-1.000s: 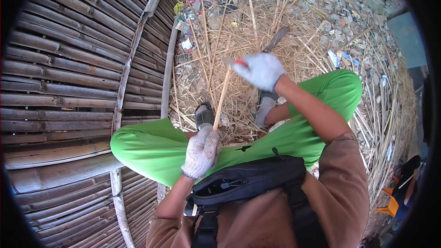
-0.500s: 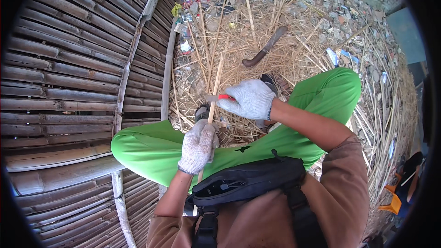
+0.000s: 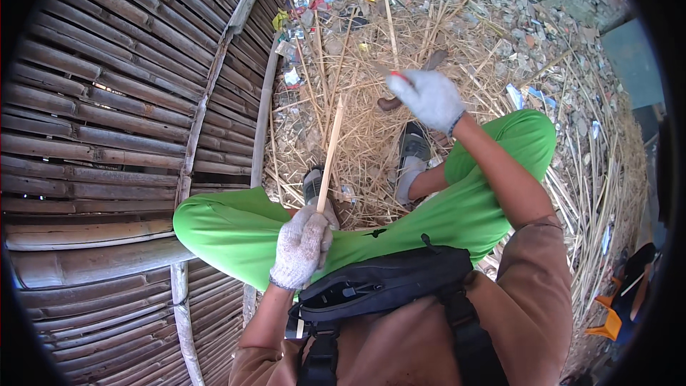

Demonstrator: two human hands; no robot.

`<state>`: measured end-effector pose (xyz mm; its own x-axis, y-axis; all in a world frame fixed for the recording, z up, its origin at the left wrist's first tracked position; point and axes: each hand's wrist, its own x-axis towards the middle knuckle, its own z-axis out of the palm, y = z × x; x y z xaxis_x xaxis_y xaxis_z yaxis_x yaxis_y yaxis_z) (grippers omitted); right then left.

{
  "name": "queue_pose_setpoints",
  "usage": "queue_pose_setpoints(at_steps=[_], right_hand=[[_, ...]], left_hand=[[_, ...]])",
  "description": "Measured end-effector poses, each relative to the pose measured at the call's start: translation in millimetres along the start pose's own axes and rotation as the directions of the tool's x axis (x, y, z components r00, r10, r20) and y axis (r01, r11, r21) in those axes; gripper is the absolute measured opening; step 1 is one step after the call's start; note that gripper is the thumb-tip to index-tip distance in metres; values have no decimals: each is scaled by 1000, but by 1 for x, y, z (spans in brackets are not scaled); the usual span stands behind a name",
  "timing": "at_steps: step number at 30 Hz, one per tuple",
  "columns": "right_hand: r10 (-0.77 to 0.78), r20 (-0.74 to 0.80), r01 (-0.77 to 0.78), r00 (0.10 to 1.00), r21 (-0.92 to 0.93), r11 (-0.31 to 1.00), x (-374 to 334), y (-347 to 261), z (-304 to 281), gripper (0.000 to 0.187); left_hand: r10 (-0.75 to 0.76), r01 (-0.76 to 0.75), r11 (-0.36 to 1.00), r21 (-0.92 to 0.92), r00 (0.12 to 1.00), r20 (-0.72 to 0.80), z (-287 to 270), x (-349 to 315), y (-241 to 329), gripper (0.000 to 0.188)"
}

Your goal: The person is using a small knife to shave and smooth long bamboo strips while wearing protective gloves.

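My left hand (image 3: 301, 243), in a whitish knitted glove, is closed round a pale split bamboo strip (image 3: 331, 150). The strip slants up and away from me between my legs. In my gloved right hand (image 3: 431, 99) is a small knife (image 3: 396, 74) with a red handle, its blade pointing to the upper left. The knife is apart from the strip, up and to its right. On the ground just beyond, a long machete with a curved brown handle (image 3: 389, 104) lies partly hidden behind my right hand.
A bamboo slat wall (image 3: 128, 121) stands close on my left. Straw-like shavings (image 3: 357, 129) and loose strips cover the ground, with scattered litter (image 3: 321, 3) farther off. A black bag (image 3: 386, 279) sits at my waist. An orange plastic object (image 3: 606, 322) is at far right.
My right hand has swung up and to the right with the knife, off the strip. My left hand has shifted slightly down and left, still gripping the strip.
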<state>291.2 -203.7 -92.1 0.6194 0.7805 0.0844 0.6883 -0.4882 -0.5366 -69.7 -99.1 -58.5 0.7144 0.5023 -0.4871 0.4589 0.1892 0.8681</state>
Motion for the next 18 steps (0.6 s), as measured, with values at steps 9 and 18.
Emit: queue_pose_setpoints(at_steps=[9,18], right_hand=[[-336,53,340,940,-171,925,-27,-51,10,62],[171,-237,-232,956,-259,938,32,64,-59,75]], left_hand=[[213,-208,959,191,977,-8,5,-15,7,28],[198,-174,972,-159,968,153,-5,-47,10,25]])
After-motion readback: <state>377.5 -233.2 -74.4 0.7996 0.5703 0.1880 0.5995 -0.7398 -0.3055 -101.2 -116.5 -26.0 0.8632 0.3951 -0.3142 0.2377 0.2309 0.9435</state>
